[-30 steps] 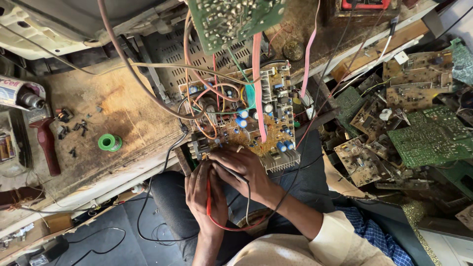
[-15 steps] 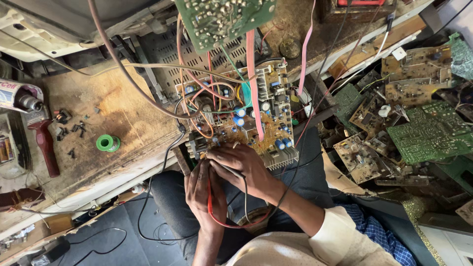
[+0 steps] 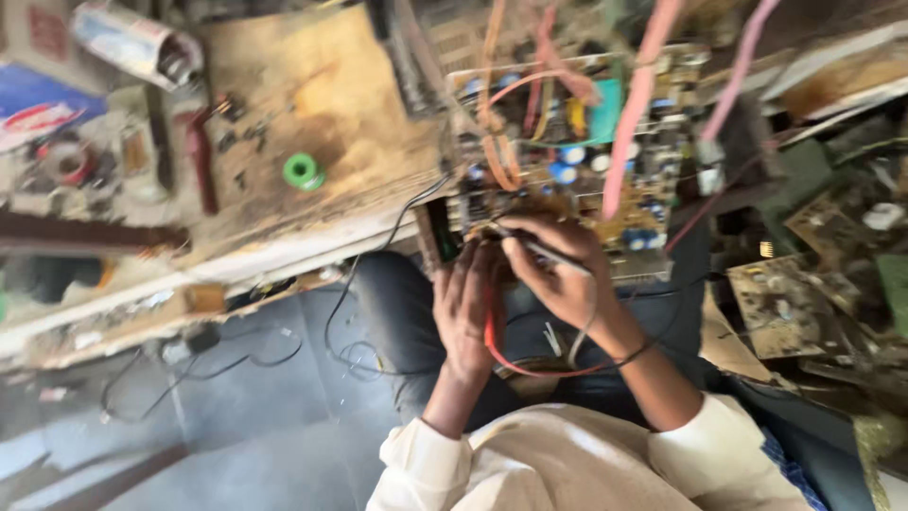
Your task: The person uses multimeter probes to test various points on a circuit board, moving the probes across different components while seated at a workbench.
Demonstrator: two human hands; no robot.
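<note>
The view is blurred. My left hand (image 3: 466, 305) is closed around a red test probe (image 3: 494, 322), whose red lead loops down toward my lap. My right hand (image 3: 558, 273) grips a thin dark probe (image 3: 544, 251), its tip pointing left at the near edge of a brown circuit board (image 3: 577, 142). Both hands meet at that edge, just below the board. The board carries blue capacitors, with orange, red and pink wires (image 3: 636, 114) hanging over it. A black lead (image 3: 643, 352) curls around my right wrist.
A worn wooden bench (image 3: 312, 95) at the left holds a green solder spool (image 3: 303, 171), a red-handled tool (image 3: 199, 166) and a cylindrical can (image 3: 132, 43). Loose circuit boards (image 3: 780, 303) are piled at the right. Black cables (image 3: 350, 312) trail over the grey floor.
The camera has swung and moved closer, so the board and hands fill more of the view and look blurred. Both hands stay on their probes at the board's near edge.
</note>
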